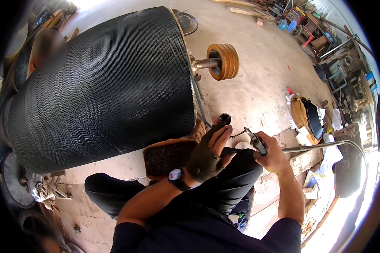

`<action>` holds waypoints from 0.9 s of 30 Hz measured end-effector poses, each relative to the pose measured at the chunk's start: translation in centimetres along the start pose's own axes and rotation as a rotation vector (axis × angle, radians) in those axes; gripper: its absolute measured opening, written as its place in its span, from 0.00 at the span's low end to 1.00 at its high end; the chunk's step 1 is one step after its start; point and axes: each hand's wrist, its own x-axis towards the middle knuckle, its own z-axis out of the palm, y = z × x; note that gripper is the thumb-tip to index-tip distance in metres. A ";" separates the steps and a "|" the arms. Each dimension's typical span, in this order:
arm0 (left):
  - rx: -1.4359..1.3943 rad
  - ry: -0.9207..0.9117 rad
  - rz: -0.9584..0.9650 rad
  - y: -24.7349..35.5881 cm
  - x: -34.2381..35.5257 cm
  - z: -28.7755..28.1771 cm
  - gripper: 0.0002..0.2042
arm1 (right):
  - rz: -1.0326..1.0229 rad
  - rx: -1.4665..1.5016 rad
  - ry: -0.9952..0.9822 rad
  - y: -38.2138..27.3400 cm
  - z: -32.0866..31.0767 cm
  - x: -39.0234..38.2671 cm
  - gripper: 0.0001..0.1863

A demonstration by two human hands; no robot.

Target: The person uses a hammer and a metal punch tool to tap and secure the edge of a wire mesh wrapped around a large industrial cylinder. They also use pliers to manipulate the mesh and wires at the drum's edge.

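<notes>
My left hand point(207, 158), in a dark fingerless glove with a watch at the wrist, is closed round a small black rolled thing point(225, 118) whose kind I cannot make out. A thin toothed strip point(237, 134) shows between this hand and the tool in my right. My right hand point(271, 152), bare, grips what look like metal pliers point(254, 140) with dark handles, their jaws pointing up and left. Left of my hands lies a large black drum point(109, 84), its surface covered in fine wavy rows. Below its edge, a brown bin point(150, 162) holds dark bits.
A grooved orange pulley point(223, 61) sticks out on the drum's shaft. Right of me are a brown bag point(304, 118), a grey cylinder point(348, 164) and a thin pipe point(312, 147) running to a hose. Machine parts and clutter point(312, 36) line the far right wall.
</notes>
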 end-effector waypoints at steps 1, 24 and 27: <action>-0.011 0.018 0.007 -0.4 0.1 1.1 0.23 | 0.014 0.028 0.012 0.0 0.3 -0.3 0.19; -0.096 -0.052 -0.271 -2.7 3.7 4.9 0.09 | -0.216 1.415 0.208 1.4 5.5 0.0 0.32; -0.191 -0.007 -0.180 -2.9 3.9 5.5 0.09 | -0.239 1.515 0.207 2.8 5.7 0.4 0.30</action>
